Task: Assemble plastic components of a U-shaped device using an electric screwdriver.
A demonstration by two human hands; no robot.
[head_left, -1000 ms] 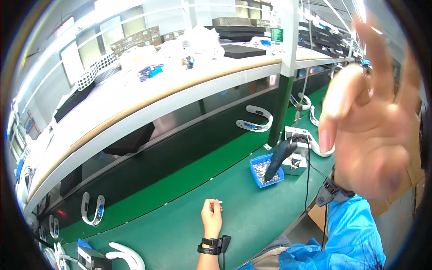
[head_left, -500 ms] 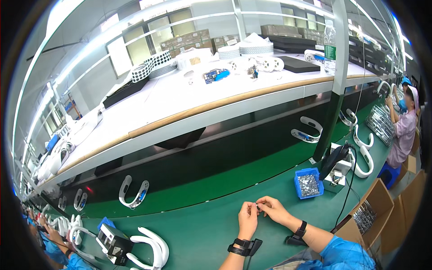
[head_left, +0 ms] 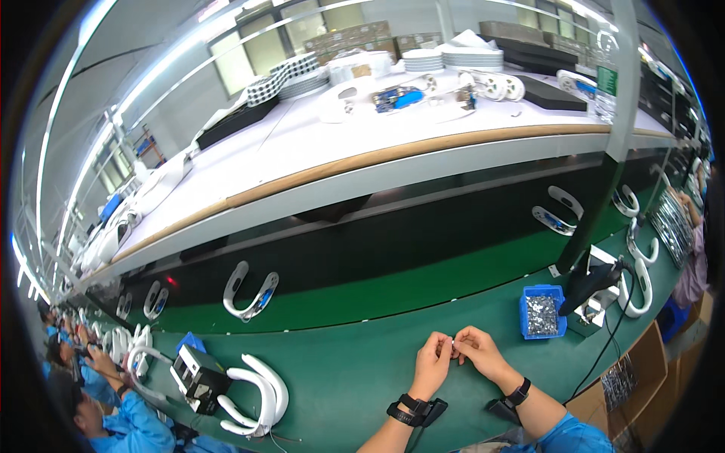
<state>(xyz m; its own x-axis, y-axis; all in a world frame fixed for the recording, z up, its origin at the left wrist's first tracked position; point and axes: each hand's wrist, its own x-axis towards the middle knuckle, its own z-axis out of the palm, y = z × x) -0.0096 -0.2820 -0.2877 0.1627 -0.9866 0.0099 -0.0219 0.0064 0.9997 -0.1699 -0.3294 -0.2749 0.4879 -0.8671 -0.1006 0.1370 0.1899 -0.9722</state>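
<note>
My left hand and my right hand meet fingertip to fingertip above the green bench. Both are pinched closed around a tiny pale piece, too small to name. Each wrist wears a black strap with a dark box on it. To the right of my hands stands a blue bin holding many small silvery metal parts. Well to the left lie white U-shaped shells, stacked together.
A black and silver box-shaped device stands left. Beyond the blue bin is a dark tool on a stand with a black cable. U-shaped shells rest along the belt. A shelf edge runs above. Co-workers sit at both sides.
The whole view has shifted, so the bench scene sits farther right in the picture and more of the left co-worker shows. My hands stay pinched together over the bench.
</note>
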